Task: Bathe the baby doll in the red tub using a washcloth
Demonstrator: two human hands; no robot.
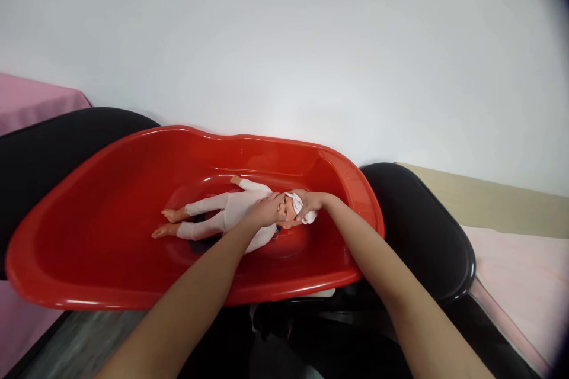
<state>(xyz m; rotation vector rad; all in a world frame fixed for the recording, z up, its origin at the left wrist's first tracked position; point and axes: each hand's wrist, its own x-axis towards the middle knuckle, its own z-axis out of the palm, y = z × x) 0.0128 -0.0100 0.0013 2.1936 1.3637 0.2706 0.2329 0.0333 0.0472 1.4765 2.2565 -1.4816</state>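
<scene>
A baby doll (240, 207) in a white top and white leggings lies on its back inside a red baby bathtub (111, 237). Its bare feet point left and its head is toward the right end. My left hand (268, 208) is closed at the doll's neck and chin, with part of the fingers hidden. At the top of the doll's head, my right hand (311, 200) grips a crumpled white cloth (306, 215) that lies against the forehead. A dark piece (202, 244) shows underneath the doll's legs.
Black chair-like surfaces flank the tub, one at left (66, 136) and one at right (413, 231). Pink cloth (40, 100) covers something at far left, and paler pink cloth (524, 278) lies at right. A white wall (284, 41) rises behind the tub.
</scene>
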